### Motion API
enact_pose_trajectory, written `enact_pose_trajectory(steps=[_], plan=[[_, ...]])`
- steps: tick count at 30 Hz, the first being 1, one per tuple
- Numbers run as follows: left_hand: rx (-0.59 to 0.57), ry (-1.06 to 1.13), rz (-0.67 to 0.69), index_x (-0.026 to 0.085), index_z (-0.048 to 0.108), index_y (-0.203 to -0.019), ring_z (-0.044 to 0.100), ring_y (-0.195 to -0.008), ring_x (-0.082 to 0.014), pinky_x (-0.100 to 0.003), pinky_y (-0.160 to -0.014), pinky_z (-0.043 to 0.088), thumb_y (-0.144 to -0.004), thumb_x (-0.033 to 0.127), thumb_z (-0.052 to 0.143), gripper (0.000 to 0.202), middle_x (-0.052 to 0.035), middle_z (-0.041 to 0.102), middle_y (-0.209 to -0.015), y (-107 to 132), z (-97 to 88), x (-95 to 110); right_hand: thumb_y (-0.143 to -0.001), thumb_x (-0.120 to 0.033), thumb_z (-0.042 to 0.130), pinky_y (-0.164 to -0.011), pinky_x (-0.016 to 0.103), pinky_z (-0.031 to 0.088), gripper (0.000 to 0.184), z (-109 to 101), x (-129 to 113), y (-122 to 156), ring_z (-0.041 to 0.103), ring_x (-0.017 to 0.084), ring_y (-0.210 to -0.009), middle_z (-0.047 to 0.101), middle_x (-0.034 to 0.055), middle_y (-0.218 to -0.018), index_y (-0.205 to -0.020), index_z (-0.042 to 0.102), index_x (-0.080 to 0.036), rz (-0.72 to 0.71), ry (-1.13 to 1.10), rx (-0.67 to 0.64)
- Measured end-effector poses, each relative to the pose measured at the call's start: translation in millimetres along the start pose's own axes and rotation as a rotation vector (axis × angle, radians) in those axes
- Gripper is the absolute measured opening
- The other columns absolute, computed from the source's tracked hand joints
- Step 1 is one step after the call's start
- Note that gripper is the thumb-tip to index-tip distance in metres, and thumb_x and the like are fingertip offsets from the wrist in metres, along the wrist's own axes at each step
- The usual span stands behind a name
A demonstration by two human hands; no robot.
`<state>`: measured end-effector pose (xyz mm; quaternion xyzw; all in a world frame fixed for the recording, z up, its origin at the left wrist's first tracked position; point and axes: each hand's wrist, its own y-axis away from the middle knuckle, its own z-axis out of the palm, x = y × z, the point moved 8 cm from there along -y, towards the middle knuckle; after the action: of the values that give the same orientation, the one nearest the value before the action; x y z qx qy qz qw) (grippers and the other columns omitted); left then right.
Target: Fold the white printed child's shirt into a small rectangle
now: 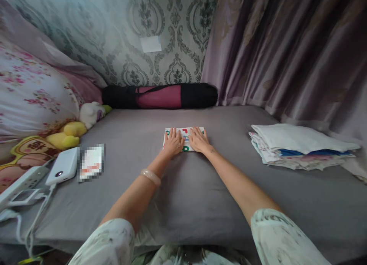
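Note:
A small folded white cloth (185,132) with red, green and blue print lies flat on the grey bed sheet, in the middle of the view. My left hand (173,142) rests palm down on its left part, the fingers stretched away from me. On the right part lies my right hand (199,139), also flat with its fingers extended. Between the two hands a strip of the coloured print shows. The areas beneath both palms are hidden, and neither hand is closed around anything.
A stack of folded fabric (301,146) lies at the right. Along the wall stretches a black and maroon rolled bag (159,96). At the left are a white power bank (63,166), a power strip (24,182) with cables, a blurred card (91,162) and plush toys (67,135).

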<state>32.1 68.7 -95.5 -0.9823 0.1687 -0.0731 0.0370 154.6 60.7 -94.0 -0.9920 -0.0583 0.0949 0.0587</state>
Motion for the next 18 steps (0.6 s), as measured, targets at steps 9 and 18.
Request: enact_pose_trajectory(steps=[9,18], plan=[[-0.004,-0.016,0.058,0.012,0.032,-0.145,0.020,-0.142,-0.0272,-0.048,-0.114,0.015,-0.098,0.038,0.019,0.055,-0.0134,0.028,-0.153,13,12.7,16,-0.096,-0.031,0.026,-0.113,0.048,0.013,0.053,12,-11,9,0.020,0.025,-0.141,0.027,0.0099,-0.154,-0.146,0.032,-0.016,-0.041,-0.017,-0.043],[0.086,-0.015,0.142,0.020,0.048,-0.132,0.035,-0.134,-0.0251,-0.044,-0.110,0.024,-0.096,0.036,0.028,0.044,-0.0109,0.046,-0.141,-19,1.0,4,-0.096,-0.030,0.025,-0.113,0.047,0.011,0.049,0,-17,-16,0.027,0.026,-0.138,0.040,0.0123,-0.147,-0.138,0.045,-0.014,-0.074,0.010,0.056]])
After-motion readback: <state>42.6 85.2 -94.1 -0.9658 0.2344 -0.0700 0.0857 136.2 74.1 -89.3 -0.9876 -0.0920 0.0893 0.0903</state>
